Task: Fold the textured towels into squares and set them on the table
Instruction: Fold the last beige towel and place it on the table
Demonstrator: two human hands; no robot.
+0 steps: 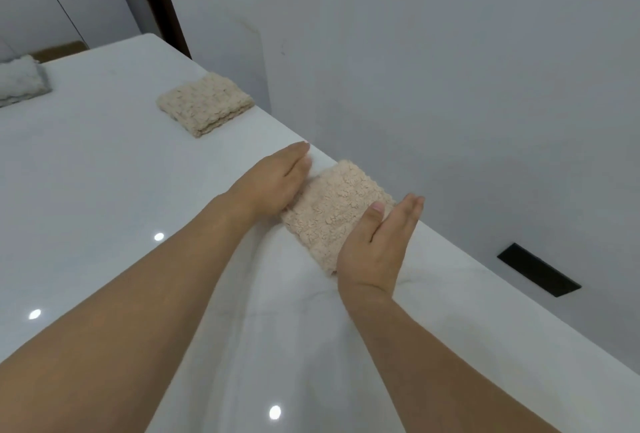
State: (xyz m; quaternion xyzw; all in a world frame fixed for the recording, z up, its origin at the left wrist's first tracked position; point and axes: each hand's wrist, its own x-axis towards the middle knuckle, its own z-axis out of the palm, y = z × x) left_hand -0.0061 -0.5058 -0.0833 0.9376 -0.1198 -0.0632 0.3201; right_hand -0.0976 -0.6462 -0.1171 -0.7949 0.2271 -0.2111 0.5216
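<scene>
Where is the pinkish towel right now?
In the head view, the pinkish towel lies folded near the table's right edge, between the left hand and right hand.

Folded towel (pixel 337 214) lies on table (pixel 104 173) at its right edge, between left hand (pixel 277 180) at 9 o'clock and right hand (pixel 377 249) at 3. Second folded towel (pixel 205 104) at 11 o'clock, well apart; third towel (pixel 20 81) at 10, far left.

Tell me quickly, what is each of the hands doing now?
Left hand: open, flat against the pink towel.
Right hand: open, flat against its other side.
</scene>
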